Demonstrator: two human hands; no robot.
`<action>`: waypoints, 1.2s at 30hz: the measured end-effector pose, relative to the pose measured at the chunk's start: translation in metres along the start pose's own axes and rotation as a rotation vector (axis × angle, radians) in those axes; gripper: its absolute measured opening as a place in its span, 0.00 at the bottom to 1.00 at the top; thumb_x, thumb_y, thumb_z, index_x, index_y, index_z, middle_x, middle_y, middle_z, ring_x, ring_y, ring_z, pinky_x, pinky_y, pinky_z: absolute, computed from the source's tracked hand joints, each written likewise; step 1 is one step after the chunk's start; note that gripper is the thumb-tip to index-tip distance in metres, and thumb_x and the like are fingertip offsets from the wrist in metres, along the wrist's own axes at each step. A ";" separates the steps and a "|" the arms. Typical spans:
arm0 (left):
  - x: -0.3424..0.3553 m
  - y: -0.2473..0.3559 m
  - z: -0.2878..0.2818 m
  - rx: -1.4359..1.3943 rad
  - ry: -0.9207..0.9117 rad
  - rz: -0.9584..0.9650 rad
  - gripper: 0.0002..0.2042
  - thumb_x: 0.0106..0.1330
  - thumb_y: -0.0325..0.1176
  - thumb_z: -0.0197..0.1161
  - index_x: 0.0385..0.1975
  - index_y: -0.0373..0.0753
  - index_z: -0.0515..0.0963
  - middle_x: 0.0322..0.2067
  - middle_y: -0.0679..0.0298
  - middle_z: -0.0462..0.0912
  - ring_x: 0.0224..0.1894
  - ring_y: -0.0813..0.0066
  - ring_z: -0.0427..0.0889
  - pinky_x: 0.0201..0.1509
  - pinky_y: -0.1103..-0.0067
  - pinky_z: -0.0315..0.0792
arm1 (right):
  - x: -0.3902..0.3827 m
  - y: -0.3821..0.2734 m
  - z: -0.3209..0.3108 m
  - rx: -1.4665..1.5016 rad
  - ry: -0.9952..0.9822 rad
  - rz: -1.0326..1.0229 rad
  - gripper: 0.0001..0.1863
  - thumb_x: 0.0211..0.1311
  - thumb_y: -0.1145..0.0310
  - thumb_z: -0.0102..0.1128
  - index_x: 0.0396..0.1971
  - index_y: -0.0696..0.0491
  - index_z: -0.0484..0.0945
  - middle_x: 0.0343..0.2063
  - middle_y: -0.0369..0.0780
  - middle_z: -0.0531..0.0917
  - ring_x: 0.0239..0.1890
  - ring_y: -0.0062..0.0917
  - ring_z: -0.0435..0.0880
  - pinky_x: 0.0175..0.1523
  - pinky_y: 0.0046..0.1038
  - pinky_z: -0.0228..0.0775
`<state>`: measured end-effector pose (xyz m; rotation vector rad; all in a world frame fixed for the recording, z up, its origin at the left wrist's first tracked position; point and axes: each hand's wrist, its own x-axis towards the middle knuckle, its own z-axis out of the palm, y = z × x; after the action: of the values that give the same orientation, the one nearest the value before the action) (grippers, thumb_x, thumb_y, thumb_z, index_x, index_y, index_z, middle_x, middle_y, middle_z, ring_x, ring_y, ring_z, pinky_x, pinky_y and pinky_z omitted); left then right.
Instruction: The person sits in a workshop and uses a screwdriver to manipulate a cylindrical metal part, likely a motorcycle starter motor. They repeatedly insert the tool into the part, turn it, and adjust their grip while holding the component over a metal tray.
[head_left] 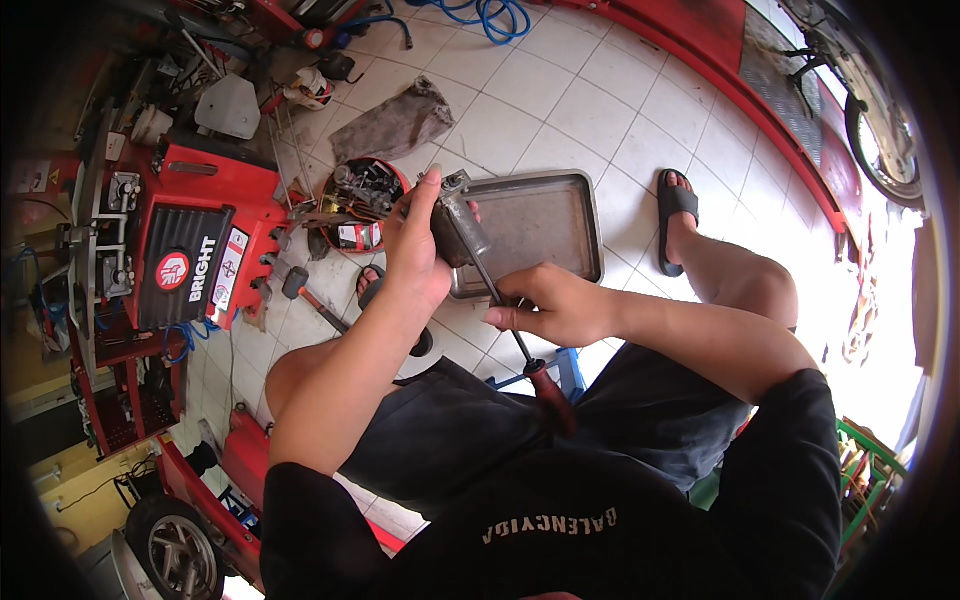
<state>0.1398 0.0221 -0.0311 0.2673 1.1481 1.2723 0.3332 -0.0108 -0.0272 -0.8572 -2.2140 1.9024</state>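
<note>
The fingers of your left hand [420, 250] were wrapped round the cylindrical metal housing [460, 230], above the left side of the shallow metal tray [540, 220], while your right hand [560, 305] pinched the shaft of the red-handled screwdriver [542, 382]. The housing looked rigid, fairly heavy and perhaps greasy, so its smooth barrel probably offered the surest full-palm hold.

My cylinder [462, 232]: dull grey metal, grimy. My screwdriver [518, 338]: smooth metal shaft, plastic-looking handle [549, 392]. Tray [535, 228]: metal, stained matt base. Rag [395, 122]: rough, dirty cloth. Floor tiles [560, 108]: smooth, slightly glossy. My shorts [450, 402]: matt cloth.
</note>
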 end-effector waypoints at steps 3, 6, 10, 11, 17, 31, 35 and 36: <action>0.004 0.000 -0.002 0.016 -0.036 0.006 0.17 0.66 0.43 0.72 0.39 0.37 0.74 0.32 0.60 0.83 0.31 0.66 0.86 0.35 0.69 0.82 | -0.002 0.014 0.015 0.492 -0.013 -0.086 0.17 0.75 0.67 0.52 0.53 0.65 0.75 0.41 0.48 0.86 0.38 0.30 0.87 0.45 0.29 0.81; 0.004 0.002 -0.004 0.015 -0.057 0.010 0.17 0.65 0.43 0.72 0.38 0.38 0.74 0.32 0.60 0.83 0.31 0.67 0.86 0.35 0.69 0.82 | -0.009 -0.011 0.003 0.762 -0.096 0.103 0.15 0.74 0.75 0.50 0.54 0.68 0.74 0.40 0.47 0.86 0.41 0.32 0.89 0.48 0.32 0.84; 0.006 0.004 -0.008 0.028 -0.059 -0.044 0.16 0.68 0.46 0.68 0.45 0.43 0.74 0.40 0.61 0.80 0.40 0.63 0.82 0.46 0.66 0.80 | -0.007 -0.013 -0.009 0.622 -0.086 0.193 0.14 0.71 0.72 0.61 0.51 0.64 0.77 0.31 0.42 0.87 0.35 0.27 0.89 0.43 0.29 0.84; 0.006 0.005 -0.008 0.023 -0.052 -0.045 0.16 0.68 0.46 0.68 0.45 0.44 0.74 0.40 0.61 0.80 0.40 0.63 0.82 0.46 0.66 0.80 | -0.006 -0.011 -0.009 0.556 -0.087 0.177 0.13 0.71 0.72 0.61 0.50 0.64 0.77 0.31 0.43 0.87 0.35 0.27 0.89 0.43 0.29 0.84; 0.004 0.004 -0.005 -0.009 -0.038 -0.026 0.17 0.66 0.45 0.71 0.41 0.41 0.75 0.34 0.61 0.82 0.34 0.65 0.84 0.40 0.67 0.81 | -0.004 -0.005 0.007 0.579 -0.016 0.094 0.14 0.74 0.66 0.57 0.47 0.63 0.78 0.39 0.46 0.87 0.40 0.29 0.88 0.49 0.30 0.82; 0.004 0.003 -0.005 -0.046 -0.018 -0.038 0.17 0.65 0.44 0.73 0.37 0.39 0.75 0.31 0.61 0.83 0.32 0.66 0.85 0.37 0.67 0.82 | -0.002 -0.007 -0.008 0.440 -0.081 0.184 0.17 0.76 0.64 0.55 0.47 0.65 0.79 0.43 0.46 0.86 0.44 0.28 0.88 0.49 0.30 0.82; 0.005 0.004 -0.004 -0.040 -0.011 -0.028 0.17 0.65 0.44 0.73 0.37 0.39 0.75 0.31 0.60 0.83 0.32 0.65 0.85 0.36 0.67 0.82 | -0.009 -0.008 -0.004 0.815 -0.158 0.181 0.19 0.80 0.62 0.47 0.50 0.65 0.77 0.47 0.46 0.85 0.49 0.29 0.86 0.56 0.31 0.80; 0.004 0.005 -0.004 -0.032 -0.011 -0.023 0.17 0.65 0.44 0.73 0.37 0.39 0.74 0.32 0.60 0.83 0.32 0.65 0.85 0.36 0.67 0.82 | -0.010 -0.015 -0.006 0.776 -0.123 0.201 0.16 0.78 0.67 0.50 0.50 0.65 0.77 0.43 0.46 0.86 0.47 0.30 0.87 0.54 0.31 0.82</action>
<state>0.1332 0.0256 -0.0317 0.2366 1.1178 1.2662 0.3389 -0.0110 -0.0087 -0.8351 -1.2438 2.6534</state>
